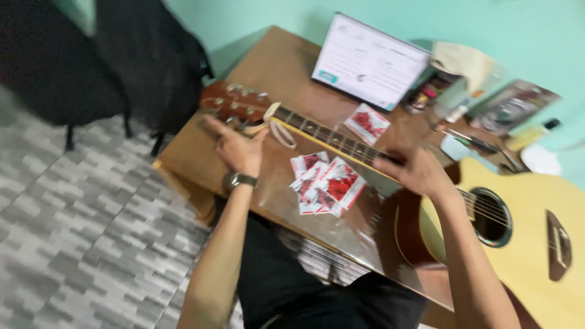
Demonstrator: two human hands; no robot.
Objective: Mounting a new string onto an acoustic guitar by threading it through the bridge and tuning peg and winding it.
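Guitar lying flat across the wooden desk, pale body down at 4 o'clock, neck running up toward 10 o'clock where the reddish headstock sits. Left hand is at the headstock end, fingers spread over the nut area and touching it, watch on that wrist; it's blurry, so I can't tell if it's actually pinching anything. Right hand is curled over the neck near where it joins the body, looks like a loose grasp on the neck, though again motion blur makes it fuzzy. Between the two hands, just below the neck toward 6 o'clock, there's a little pile of red-and-white packets, maybe four or five overlapping, hard to count exactly, plus one more lone packet on the far side of the neck. Up at 12 o'clock a tablet screen stands propped, showing a white page. Over at 2 o'clock is a clutter of small stuff, too smeared to name. One black bag hangs off at 10 o'clock above the grey tiled floor.
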